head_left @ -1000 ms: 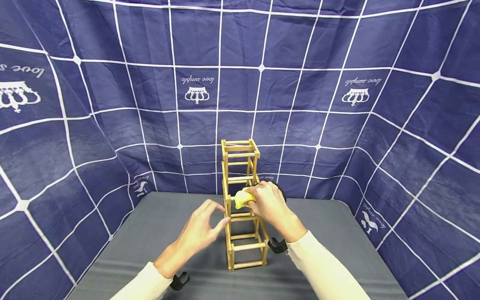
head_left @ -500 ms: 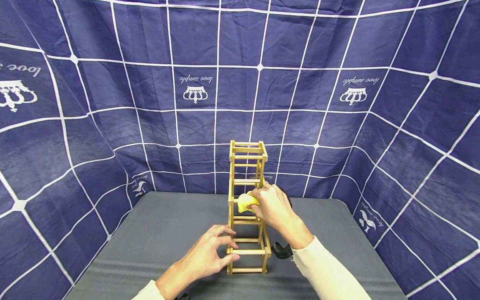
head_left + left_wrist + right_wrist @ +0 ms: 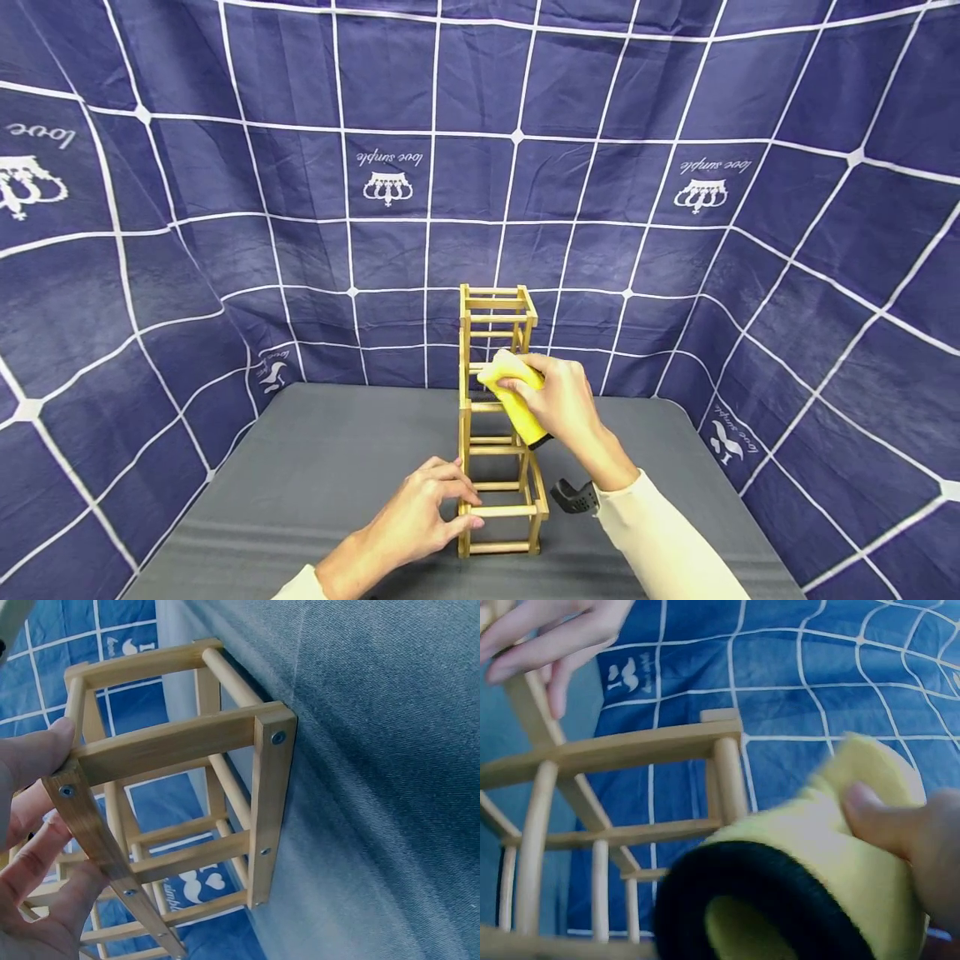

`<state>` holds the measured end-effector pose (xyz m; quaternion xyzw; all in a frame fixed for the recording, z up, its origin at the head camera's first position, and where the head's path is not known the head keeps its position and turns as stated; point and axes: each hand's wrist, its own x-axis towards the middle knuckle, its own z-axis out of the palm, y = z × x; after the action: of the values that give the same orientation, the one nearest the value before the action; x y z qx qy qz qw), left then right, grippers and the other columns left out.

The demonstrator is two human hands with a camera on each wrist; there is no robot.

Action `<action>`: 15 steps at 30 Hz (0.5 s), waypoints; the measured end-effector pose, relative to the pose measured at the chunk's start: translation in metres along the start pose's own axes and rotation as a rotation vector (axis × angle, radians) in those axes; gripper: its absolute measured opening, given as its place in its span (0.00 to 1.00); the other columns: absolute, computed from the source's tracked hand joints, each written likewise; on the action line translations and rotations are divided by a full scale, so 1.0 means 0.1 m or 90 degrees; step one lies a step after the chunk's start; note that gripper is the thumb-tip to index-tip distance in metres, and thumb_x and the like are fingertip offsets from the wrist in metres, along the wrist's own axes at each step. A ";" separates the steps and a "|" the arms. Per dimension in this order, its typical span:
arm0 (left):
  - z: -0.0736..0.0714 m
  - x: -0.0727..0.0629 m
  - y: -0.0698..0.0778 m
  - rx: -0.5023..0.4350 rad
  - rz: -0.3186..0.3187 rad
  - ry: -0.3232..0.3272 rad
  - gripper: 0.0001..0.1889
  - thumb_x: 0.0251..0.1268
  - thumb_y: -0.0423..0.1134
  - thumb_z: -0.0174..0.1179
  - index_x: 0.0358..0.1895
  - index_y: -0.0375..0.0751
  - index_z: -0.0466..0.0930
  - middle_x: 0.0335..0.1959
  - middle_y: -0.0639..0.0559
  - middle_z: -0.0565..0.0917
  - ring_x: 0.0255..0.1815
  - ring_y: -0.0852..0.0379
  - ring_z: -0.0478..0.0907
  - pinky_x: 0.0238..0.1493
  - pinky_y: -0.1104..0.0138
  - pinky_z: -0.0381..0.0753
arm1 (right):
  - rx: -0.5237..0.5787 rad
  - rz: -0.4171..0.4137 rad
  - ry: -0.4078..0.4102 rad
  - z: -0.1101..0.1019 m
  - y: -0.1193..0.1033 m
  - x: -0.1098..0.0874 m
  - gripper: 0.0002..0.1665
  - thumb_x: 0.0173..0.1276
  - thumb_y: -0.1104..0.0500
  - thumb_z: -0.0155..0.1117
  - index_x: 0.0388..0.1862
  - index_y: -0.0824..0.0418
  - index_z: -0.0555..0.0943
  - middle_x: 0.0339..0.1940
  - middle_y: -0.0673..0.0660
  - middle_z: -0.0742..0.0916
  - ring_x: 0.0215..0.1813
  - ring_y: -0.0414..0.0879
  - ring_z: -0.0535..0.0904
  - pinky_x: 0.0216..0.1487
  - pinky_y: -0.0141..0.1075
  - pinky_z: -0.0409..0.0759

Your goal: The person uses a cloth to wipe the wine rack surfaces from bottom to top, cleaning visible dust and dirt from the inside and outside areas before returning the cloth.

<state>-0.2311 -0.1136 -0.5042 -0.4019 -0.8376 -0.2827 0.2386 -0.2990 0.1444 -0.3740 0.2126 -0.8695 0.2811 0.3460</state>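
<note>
A tiered rack (image 3: 501,512) of light wooden bars and rungs stands upright, tall at the back and lower in front. My left hand (image 3: 420,515) grips its low front left corner. In the left wrist view the thumb lies on the corner and the fingers (image 3: 45,855) curl round the side bar. My right hand (image 3: 564,400) pinches a folded yellow cloth (image 3: 517,398) with a black edge, held over the rack's middle rungs. The right wrist view shows the thumb pressed into the cloth (image 3: 832,847), its black-edged end hanging in a loop.
The rack stands on a grey cloth-covered surface (image 3: 352,450). Behind it and on both sides hangs a dark blue curtain (image 3: 472,200) with white grid lines. A black strap piece (image 3: 574,497) sits at the right wrist.
My left hand has come down from beside the rack's middle to grip its low front corner. My right hand has raised the cloth, whose black edge now shows. The rack sits slightly further right.
</note>
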 end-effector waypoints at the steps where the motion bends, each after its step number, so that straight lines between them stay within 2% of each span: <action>1: 0.00 0.00 0.00 0.005 0.007 -0.001 0.12 0.61 0.46 0.90 0.45 0.57 0.97 0.46 0.64 0.94 0.64 0.49 0.92 0.67 0.47 0.95 | 0.007 0.022 0.018 0.01 -0.01 0.04 0.23 0.66 0.47 0.93 0.54 0.57 0.98 0.36 0.56 0.98 0.28 0.46 0.85 0.28 0.40 0.81; 4: -0.02 -0.01 0.02 0.018 0.037 -0.014 0.13 0.64 0.47 0.88 0.50 0.59 0.98 0.47 0.66 0.95 0.62 0.51 0.91 0.67 0.46 0.95 | 0.018 0.075 0.046 0.07 -0.07 0.18 0.25 0.67 0.44 0.92 0.55 0.57 0.98 0.34 0.58 0.97 0.27 0.51 0.86 0.29 0.44 0.81; 9: -0.04 0.00 0.04 0.024 0.090 -0.032 0.15 0.66 0.45 0.86 0.55 0.59 0.99 0.48 0.66 0.95 0.60 0.52 0.90 0.70 0.40 0.93 | 0.026 0.146 0.034 0.26 -0.12 0.44 0.25 0.68 0.39 0.91 0.54 0.53 1.00 0.30 0.56 0.96 0.25 0.51 0.87 0.28 0.41 0.80; 15: -0.03 0.02 0.04 0.031 0.109 -0.033 0.17 0.65 0.44 0.85 0.57 0.59 0.99 0.48 0.66 0.96 0.60 0.52 0.90 0.71 0.41 0.93 | 0.064 0.200 0.023 0.47 -0.21 0.61 0.23 0.66 0.39 0.91 0.51 0.52 1.01 0.30 0.55 0.97 0.25 0.49 0.88 0.26 0.36 0.80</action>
<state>-0.2285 -0.1122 -0.4992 -0.4734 -0.8127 -0.2299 0.2500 -0.3504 0.0882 -0.3511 0.0857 -0.8704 0.3789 0.3025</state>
